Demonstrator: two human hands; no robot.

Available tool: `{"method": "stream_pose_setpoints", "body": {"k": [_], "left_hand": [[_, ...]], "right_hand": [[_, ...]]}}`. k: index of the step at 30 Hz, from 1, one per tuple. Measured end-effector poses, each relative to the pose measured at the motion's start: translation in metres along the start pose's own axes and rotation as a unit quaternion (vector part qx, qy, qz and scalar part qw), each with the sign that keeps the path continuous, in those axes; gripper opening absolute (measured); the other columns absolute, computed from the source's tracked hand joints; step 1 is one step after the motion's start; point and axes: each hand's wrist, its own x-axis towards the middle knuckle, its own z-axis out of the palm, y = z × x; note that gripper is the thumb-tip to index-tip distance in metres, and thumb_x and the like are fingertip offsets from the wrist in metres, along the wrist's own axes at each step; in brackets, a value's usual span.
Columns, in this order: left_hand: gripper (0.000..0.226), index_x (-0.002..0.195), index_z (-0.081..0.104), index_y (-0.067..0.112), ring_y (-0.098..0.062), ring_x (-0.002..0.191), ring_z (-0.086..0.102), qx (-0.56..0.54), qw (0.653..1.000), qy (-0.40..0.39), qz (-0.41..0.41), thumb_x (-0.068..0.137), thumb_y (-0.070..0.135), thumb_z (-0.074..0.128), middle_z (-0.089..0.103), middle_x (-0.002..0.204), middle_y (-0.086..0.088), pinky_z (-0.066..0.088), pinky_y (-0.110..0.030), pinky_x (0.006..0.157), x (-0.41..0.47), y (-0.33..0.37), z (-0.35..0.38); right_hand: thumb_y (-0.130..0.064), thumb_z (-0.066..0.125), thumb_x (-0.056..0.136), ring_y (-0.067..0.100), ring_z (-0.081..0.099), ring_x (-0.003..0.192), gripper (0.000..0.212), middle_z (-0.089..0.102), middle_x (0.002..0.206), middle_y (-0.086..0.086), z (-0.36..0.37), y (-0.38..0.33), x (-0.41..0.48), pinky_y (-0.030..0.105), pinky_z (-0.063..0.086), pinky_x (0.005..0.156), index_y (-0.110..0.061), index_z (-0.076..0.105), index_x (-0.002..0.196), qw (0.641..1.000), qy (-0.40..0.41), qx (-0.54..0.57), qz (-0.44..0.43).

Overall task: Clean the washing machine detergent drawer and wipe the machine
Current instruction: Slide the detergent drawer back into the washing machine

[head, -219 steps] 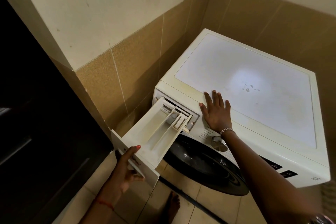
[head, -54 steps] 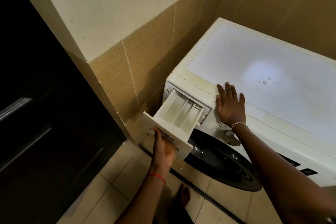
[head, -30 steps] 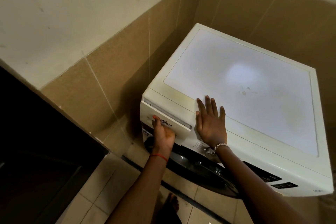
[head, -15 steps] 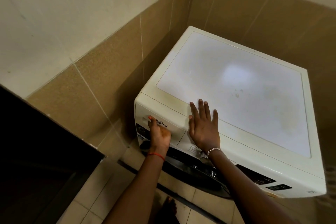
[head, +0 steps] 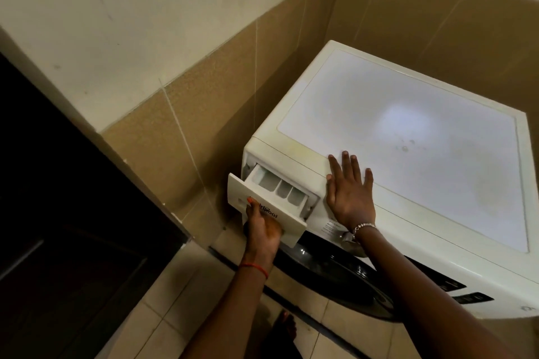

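The detergent drawer [head: 272, 192] sits at the top left corner of the washing machine [head: 408, 154], pulled partway out of its slot so that three pale compartments show behind its white front panel. The left hand [head: 262, 229] grips that panel from below: its fingers [head: 277, 232] curl up into the recess under the panel's lower edge and are mostly hidden there, while the thumb with an orange nail lies against the panel's face beside the printed brand lettering. A red thread [head: 254, 267] circles the left wrist.

The right hand [head: 348, 195] lies flat on the machine's front top edge, just beside the drawer opening. Its fingers [head: 347, 163] are straight and slightly spread, the tips reaching onto the lighter inset panel of the lid, the thumb pointing toward the drawer slot; it holds nothing. A beaded bracelet [head: 363, 227] rings the right wrist, partly covering the control dial [head: 347, 237].

Below the drawer the dark round door [head: 335, 277] curves under both forearms. A bare foot [head: 287, 326] stands on the tiled floor [head: 180, 306] in front of the machine, which is set into a tiled corner.
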Motion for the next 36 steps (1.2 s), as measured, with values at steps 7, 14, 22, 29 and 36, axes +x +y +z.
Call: {"method": "stream_pose_setpoints", "body": {"k": [7,14,22,29,36], "left_hand": [[0.051,0.144,0.031,0.022,-0.022,0.098,0.058,0.011,1.000,0.007,-0.007,0.097,0.041,0.035,0.059,0.114,-0.007,0.056,-0.035,0.064,-0.032,0.012,-0.035],[0.050,0.142,0.035,0.023,-0.020,0.098,0.058,0.035,0.999,-0.002,-0.011,0.097,0.044,0.033,0.058,0.120,-0.007,0.052,-0.035,0.070,-0.053,0.019,-0.048],[0.048,0.141,0.036,0.022,-0.022,0.098,0.058,0.045,0.999,0.000,-0.006,0.097,0.042,0.035,0.060,0.111,-0.007,0.049,-0.037,0.074,-0.063,0.022,-0.056],[0.049,0.142,0.034,0.024,-0.024,0.099,0.057,0.017,1.000,0.004,0.000,0.096,0.041,0.036,0.059,0.113,-0.008,0.047,-0.042,0.082,-0.057,0.016,-0.056],[0.050,0.141,0.036,0.024,-0.027,0.101,0.058,-0.012,1.000,0.012,-0.007,0.094,0.038,0.042,0.060,0.115,-0.010,0.046,-0.048,0.085,-0.052,0.013,-0.049]], "right_hand": [[-0.046,-0.009,0.082,0.022,0.003,0.146,0.075,0.006,0.158,0.006,0.000,-0.002,0.000,0.049,0.004,0.115,-0.023,0.014,0.149,1.000,-0.001,-0.001,0.002],[-0.041,0.004,0.088,0.023,0.005,0.146,0.065,0.009,0.158,0.008,-0.001,-0.002,-0.001,0.050,0.005,0.116,-0.022,0.016,0.149,1.000,-0.002,0.004,0.003],[-0.041,0.004,0.087,0.024,0.007,0.146,0.066,0.011,0.157,0.009,-0.001,-0.003,-0.001,0.050,0.006,0.115,-0.021,0.018,0.149,1.000,0.002,0.005,0.002],[-0.041,0.004,0.088,0.024,0.007,0.146,0.065,0.011,0.157,0.008,0.000,-0.003,0.000,0.050,0.008,0.115,-0.021,0.017,0.149,1.000,0.000,-0.006,0.003],[-0.046,-0.008,0.081,0.023,0.006,0.146,0.076,0.010,0.158,0.007,0.001,-0.002,0.000,0.049,0.007,0.115,-0.023,0.015,0.149,1.000,0.003,-0.005,0.001]]}}
